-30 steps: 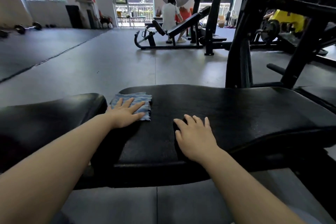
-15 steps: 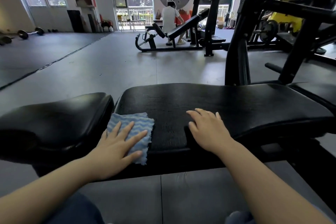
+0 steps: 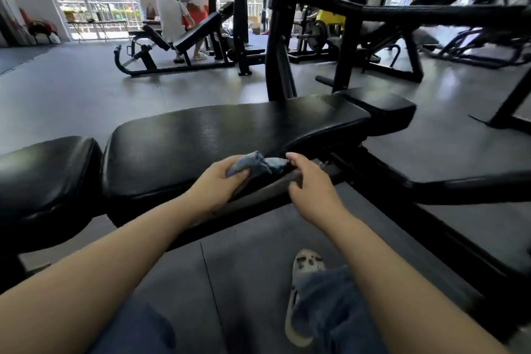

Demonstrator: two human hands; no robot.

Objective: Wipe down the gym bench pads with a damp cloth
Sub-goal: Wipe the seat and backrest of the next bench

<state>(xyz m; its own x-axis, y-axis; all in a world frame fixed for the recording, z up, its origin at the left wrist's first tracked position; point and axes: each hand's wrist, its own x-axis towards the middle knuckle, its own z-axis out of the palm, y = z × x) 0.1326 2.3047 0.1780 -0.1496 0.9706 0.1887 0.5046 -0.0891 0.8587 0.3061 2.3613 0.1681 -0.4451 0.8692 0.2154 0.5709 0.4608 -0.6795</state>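
A black gym bench lies across the view, with a long back pad point(image 3: 230, 129) in the middle and a seat pad point(image 3: 43, 169) at the left. A blue-and-white cloth point(image 3: 255, 165) is bunched up at the near edge of the long pad. My left hand point(image 3: 215, 184) grips the cloth's left end in curled fingers. At the cloth's right end, my right hand point(image 3: 307, 181) pinches it over the pad's front edge. Part of the cloth is hidden by my fingers.
The bench's black frame point(image 3: 431, 190) runs off to the right and a rack upright point(image 3: 280, 37) stands just behind the pad. A person point(image 3: 172, 17) stands by an incline bench point(image 3: 189, 37) further back. My shoe point(image 3: 304, 264) rests on the grey floor below.
The cloth was flat under my left palm on the pad; now it is bunched and held between both hands at the front edge. My right hand left the pad top. The view shifted right.
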